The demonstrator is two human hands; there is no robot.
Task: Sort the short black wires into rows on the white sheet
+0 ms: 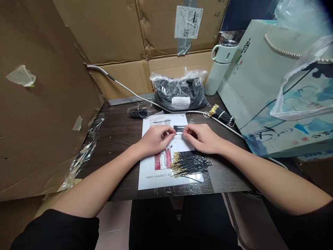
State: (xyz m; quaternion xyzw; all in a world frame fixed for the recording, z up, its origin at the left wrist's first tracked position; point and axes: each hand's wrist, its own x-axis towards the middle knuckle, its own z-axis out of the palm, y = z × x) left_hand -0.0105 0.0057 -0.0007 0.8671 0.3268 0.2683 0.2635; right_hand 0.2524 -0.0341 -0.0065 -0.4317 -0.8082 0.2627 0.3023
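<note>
My left hand (159,139) and my right hand (201,138) face each other over a white printed sheet (149,152). Thumb and fingertips are pinched on each, with one thin black wire (179,134) stretched level between them. Just beyond it lies a small row of black wires (180,128), side by side. Closer to my body, a loose pile of short black wires (191,163) with gold-coloured ends at the left covers part of the sheet. The fingertips hide the ends of the held wire.
Behind the sheet are a clear bag (179,92) of black wires, a tied wire bundle (222,114) and a darker bundle (139,112). A white cable (130,91) crosses the table. Cardboard walls (47,104), a bottle (220,71) and a paper bag (260,86) enclose it.
</note>
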